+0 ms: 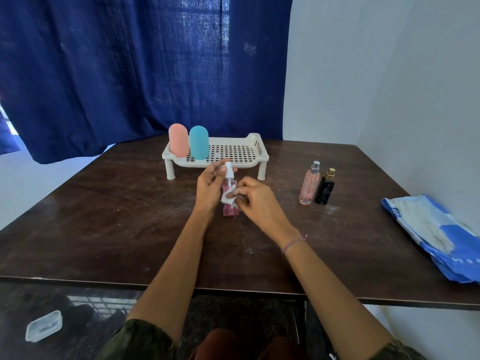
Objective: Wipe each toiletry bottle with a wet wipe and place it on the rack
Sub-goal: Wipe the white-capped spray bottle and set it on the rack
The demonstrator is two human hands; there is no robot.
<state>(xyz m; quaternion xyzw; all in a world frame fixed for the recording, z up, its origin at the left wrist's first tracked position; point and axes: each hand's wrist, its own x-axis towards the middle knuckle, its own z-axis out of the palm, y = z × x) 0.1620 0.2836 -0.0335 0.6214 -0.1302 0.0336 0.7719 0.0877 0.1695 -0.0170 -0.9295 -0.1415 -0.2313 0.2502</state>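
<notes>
step: wiping | left hand (207,189) is gripping the pink spray bottle (230,210) just in front of the rack (255,144) | right hand (257,200) is pinching the wet wipe (229,197) against its side | risk: dampened bottle slipping loose, or left fingers pressing the nozzle and spraying

On the rack (235,164), the left end is taken by a pink capsule bottle (178,140) and a teal capsule bottle (198,142). Its deck from the middle to the right is open from above, and a slotted wall closes the right end. Just near of it, the left hand (209,187) holding the spray bottle (230,210) and the right hand (258,200) pinching the wipe (228,196) block the middle approach. Further right stand a pink perfume bottle (309,185) and a black perfume bottle (325,190), close together. A wet-wipe pack (436,237) lies at the right edge. Open tabletop (104,216) stretches left.
</notes>
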